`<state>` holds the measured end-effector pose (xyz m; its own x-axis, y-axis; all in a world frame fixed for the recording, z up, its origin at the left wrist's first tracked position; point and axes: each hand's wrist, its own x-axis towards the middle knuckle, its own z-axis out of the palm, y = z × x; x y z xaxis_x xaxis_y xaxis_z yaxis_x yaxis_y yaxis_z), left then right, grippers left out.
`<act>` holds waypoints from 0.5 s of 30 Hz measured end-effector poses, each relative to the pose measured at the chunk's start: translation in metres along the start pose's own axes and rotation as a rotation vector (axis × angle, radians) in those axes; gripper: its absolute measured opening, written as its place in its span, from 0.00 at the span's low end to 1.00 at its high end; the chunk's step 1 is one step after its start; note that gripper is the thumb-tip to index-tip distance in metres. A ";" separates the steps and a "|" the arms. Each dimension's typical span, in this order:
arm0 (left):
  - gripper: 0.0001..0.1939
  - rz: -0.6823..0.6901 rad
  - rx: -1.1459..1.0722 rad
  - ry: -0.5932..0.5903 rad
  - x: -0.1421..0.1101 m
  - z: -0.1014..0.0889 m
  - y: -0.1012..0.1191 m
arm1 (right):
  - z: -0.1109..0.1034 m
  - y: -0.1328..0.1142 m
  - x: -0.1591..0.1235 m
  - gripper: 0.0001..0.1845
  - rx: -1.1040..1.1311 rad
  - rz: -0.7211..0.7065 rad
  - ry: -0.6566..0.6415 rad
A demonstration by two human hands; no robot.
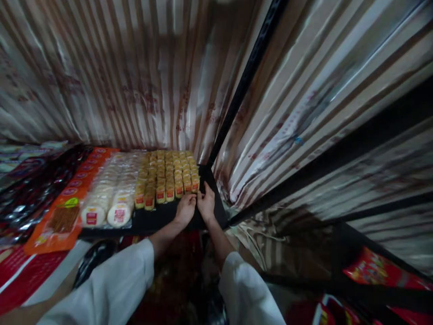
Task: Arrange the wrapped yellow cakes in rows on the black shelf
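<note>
Head view shows your left hand [186, 210] curled and your right hand [206, 203] beside it, at the front right corner of the yellow packs [169, 174] lined up on the black shelf [162, 218]; whether either grip holds anything, I cannot tell. Press lightly, keeping rows straight and neighbours undisturbed.
</note>
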<state>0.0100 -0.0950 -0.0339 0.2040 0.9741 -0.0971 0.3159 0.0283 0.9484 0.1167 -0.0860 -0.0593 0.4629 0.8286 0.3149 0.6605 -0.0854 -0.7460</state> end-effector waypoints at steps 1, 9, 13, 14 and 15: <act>0.14 0.006 0.015 -0.022 -0.010 -0.005 -0.001 | -0.005 -0.004 -0.007 0.25 0.016 0.010 0.009; 0.13 0.051 0.119 -0.256 -0.121 -0.059 -0.056 | -0.038 -0.024 -0.110 0.17 0.292 0.067 -0.193; 0.14 -0.181 0.287 -0.352 -0.155 -0.072 -0.103 | -0.026 -0.013 -0.160 0.12 0.097 0.021 -0.610; 0.14 -0.230 0.312 -0.362 -0.159 -0.072 -0.113 | -0.019 -0.010 -0.170 0.12 0.016 0.008 -0.723; 0.15 -0.267 0.323 -0.367 -0.162 -0.072 -0.122 | -0.013 -0.007 -0.179 0.12 -0.057 0.004 -0.821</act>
<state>-0.1279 -0.2398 -0.1128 0.3690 0.7992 -0.4745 0.6567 0.1371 0.7416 0.0367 -0.2411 -0.1035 -0.1000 0.9671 -0.2340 0.6991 -0.0990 -0.7081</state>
